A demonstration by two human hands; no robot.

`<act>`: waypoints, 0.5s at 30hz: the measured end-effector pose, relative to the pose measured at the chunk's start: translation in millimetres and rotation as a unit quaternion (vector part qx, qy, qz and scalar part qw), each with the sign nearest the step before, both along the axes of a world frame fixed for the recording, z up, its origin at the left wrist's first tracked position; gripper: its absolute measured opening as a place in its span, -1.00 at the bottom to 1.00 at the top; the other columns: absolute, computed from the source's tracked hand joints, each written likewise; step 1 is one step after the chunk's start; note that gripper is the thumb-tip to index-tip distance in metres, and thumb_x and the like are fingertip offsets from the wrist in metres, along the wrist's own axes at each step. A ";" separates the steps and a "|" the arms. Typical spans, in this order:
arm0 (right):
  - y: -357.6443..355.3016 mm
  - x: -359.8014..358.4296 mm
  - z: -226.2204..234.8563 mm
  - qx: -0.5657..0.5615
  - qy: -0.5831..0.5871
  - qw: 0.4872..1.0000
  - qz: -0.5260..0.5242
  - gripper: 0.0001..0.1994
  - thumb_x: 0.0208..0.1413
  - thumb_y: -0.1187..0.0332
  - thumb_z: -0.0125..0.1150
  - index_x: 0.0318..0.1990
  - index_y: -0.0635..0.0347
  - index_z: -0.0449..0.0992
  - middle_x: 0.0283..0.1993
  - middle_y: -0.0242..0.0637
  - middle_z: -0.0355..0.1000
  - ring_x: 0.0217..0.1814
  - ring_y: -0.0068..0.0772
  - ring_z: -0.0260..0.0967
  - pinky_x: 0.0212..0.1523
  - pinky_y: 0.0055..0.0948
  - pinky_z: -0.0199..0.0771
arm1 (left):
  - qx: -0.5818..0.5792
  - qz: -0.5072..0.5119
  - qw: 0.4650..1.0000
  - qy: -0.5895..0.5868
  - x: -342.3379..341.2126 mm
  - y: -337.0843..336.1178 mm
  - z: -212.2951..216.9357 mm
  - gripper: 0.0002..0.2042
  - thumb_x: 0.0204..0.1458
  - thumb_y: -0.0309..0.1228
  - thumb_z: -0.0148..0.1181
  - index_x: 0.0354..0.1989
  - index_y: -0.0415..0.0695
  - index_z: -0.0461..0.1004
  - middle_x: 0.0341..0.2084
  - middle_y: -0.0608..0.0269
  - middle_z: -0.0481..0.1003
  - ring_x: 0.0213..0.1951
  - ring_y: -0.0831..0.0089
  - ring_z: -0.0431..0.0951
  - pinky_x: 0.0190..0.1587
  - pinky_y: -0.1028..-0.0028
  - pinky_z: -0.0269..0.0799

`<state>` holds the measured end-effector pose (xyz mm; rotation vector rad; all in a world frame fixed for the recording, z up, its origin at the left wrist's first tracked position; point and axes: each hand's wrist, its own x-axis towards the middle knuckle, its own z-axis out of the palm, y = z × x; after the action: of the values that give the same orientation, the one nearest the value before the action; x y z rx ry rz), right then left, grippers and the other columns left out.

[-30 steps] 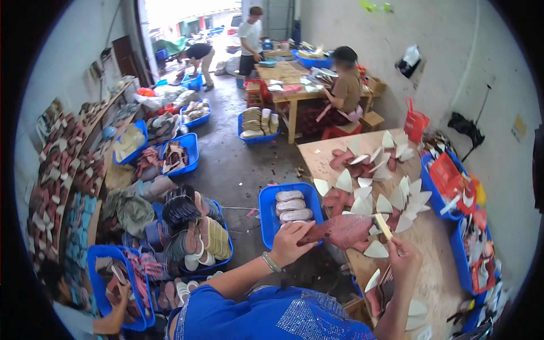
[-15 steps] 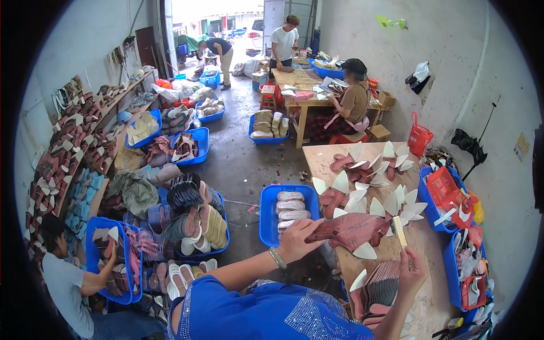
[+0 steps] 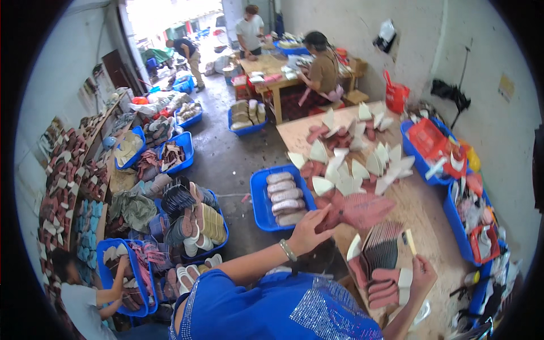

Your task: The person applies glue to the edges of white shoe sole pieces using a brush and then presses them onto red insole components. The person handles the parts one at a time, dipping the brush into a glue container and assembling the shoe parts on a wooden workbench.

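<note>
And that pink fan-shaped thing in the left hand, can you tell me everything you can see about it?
The dusky-pink fan of thin, overlapping pieces is narrow at its left end, where the person's left hand grips it, broad in the middle and tapered at the right. Fine ridges cross it, like stacked edges; whether it's leather or cloth, I can't tell. It's held out over the pale wooden table. The right hand isn't touching it.

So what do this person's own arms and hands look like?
The left hand and right hand are gloveless, the forearms bare. A pale, rounded bangle circles the left wrist. The blue top has silvery, sparkling trim.
</note>
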<state>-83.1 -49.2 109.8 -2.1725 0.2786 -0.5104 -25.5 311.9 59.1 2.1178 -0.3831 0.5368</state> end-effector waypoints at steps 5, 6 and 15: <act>-29.4 -21.5 -7.8 0.002 0.006 0.999 -0.050 -0.80 0.12 0.42 0.25 -0.16 0.38 0.59 -0.29 -0.19 0.58 -0.21 -0.53 0.48 -0.12 -0.50 0.45 | -0.127 -0.180 0.945 0.243 -7.6 -41.7 -25.7 -0.04 0.14 -0.25 0.22 0.44 -0.13 -0.48 0.07 0.01 0.39 -0.01 0.38 0.41 0.10 0.45 0.28; -35.6 -26.1 -14.1 0.015 0.009 0.998 -0.058 -0.80 0.13 0.42 0.25 -0.16 0.38 0.59 -0.29 -0.21 0.58 -0.21 -0.53 0.48 -0.12 -0.52 0.44 | -0.137 -0.196 0.927 0.290 -9.6 -49.4 -30.1 -0.07 0.15 -0.23 0.20 0.44 -0.16 -0.43 0.07 -0.02 0.39 0.00 0.36 0.42 0.11 0.45 0.28; -45.1 -18.0 -31.8 0.073 0.003 0.992 -0.100 -0.79 0.15 0.40 0.27 -0.13 0.35 0.60 -0.25 -0.28 0.57 -0.19 -0.58 0.45 -0.10 -0.57 0.42 | -0.177 -0.170 0.923 0.298 33.0 -47.4 -92.6 -0.57 0.34 -0.27 -0.14 0.25 -0.31 0.14 0.11 0.14 0.38 0.09 0.49 0.37 0.21 0.48 0.19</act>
<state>-101.1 -94.3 78.0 -2.0138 0.5245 -0.5770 7.5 264.5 -33.5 1.7035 -0.2662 -0.2339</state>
